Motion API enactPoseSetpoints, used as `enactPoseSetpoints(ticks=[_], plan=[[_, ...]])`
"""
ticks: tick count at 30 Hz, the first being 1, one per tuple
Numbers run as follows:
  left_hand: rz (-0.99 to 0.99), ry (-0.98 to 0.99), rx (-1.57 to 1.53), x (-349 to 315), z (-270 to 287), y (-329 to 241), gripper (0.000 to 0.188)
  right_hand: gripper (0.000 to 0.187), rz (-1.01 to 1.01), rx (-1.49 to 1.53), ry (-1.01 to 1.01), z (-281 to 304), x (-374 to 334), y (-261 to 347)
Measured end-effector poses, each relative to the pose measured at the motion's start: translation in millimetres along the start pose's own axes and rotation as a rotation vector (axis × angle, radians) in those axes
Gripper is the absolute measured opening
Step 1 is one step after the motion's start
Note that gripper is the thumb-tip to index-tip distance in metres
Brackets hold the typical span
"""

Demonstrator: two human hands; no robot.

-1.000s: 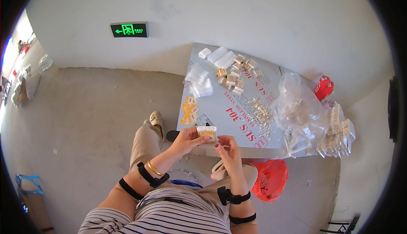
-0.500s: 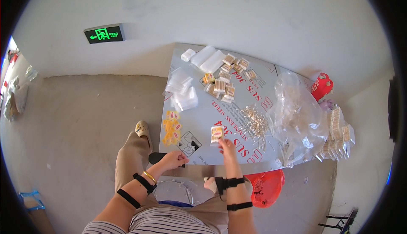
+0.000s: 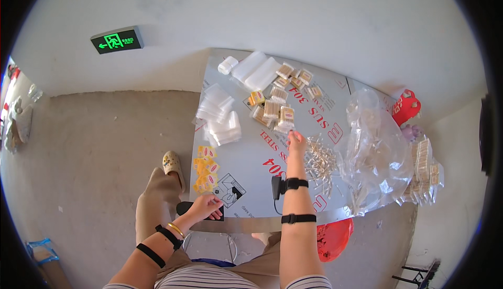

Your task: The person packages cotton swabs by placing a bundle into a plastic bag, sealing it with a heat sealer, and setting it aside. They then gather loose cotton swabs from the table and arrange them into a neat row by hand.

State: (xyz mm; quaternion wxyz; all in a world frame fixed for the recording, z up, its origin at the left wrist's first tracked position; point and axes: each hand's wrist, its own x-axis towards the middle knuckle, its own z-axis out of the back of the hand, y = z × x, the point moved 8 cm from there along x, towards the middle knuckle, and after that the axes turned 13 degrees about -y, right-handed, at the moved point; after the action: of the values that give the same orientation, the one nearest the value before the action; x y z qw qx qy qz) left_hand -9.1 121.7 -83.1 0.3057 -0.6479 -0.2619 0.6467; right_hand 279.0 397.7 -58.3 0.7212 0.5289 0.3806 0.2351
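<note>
My right hand [image 3: 296,141] reaches up the middle of the table. Its fingertips pinch the lower end of a clear packet of cotton swabs [image 3: 286,116], which carries a yellow card with a red oval. That packet rests against the pile of similar swab packets [image 3: 271,110]. Beside my right wrist lies a heap of loose cotton swabs [image 3: 320,159]. My left hand [image 3: 208,206] hovers at the near left edge with loosely bent fingers apart, nothing visible in them. Under it is a flat black object [image 3: 187,208], partly covered. Yellow cards [image 3: 206,169] lie just beyond this hand.
Clear flat bags [image 3: 222,127] and stacked clear sleeves [image 3: 255,71] occupy the table's left and far side. A large clear plastic bag [image 3: 374,153] covers the right part, next to stacked swab packets [image 3: 422,171]. A red basin [image 3: 335,239] sits below the front edge.
My right hand has carried the swab packet away from me to the pile. My left hand has shifted slightly left and toward me, and its fingers have loosened.
</note>
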Motion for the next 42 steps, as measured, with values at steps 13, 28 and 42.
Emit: enactPoseSetpoints(ticks=[13,28,42], plan=[[-0.191,0.09,0.145,-8,-12,-41,0.017,0.016,0.935,-0.642,0.036,43,-189,-45],[-0.642,-0.794,0.834,134,89,-246,0.053,0.023,1.0,-0.907,-0.022,34,-198,-43],[-0.889,-0.878,1.052,162,66,-273,0.015,0.021,0.953,-0.909,0.013,33,-201,-37]])
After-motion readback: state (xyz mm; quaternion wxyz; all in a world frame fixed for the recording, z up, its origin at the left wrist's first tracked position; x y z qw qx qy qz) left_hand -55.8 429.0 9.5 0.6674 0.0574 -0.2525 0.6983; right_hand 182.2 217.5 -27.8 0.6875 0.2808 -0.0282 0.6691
